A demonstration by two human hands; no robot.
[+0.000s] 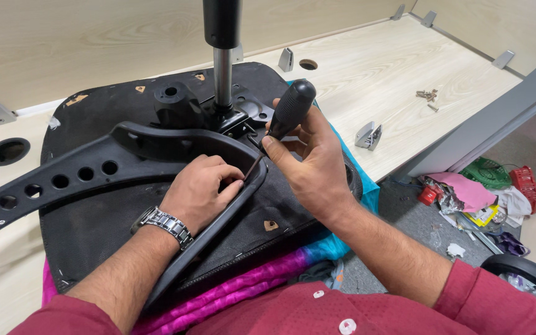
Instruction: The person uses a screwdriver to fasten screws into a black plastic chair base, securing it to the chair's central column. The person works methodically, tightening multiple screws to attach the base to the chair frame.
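Note:
An upturned black chair seat (125, 217) lies on the wooden table, its gas-lift column (222, 68) standing up from the metal mechanism (237, 118). A black plastic armrest bracket (63, 180) with a row of holes curves across the seat. My left hand (200, 192), with a metal watch at the wrist, presses on the bracket's curved end. My right hand (308, 164) grips a black-handled screwdriver (290, 111); its thin shaft slants down to the bracket right beside my left fingers.
A small pile of screws (427, 95) and a metal bracket (368, 134) lie on the light wooden table (404, 68) to the right. Pink and blue cloth (231, 291) sits under the seat. Litter and bags (479, 192) cover the floor at the right.

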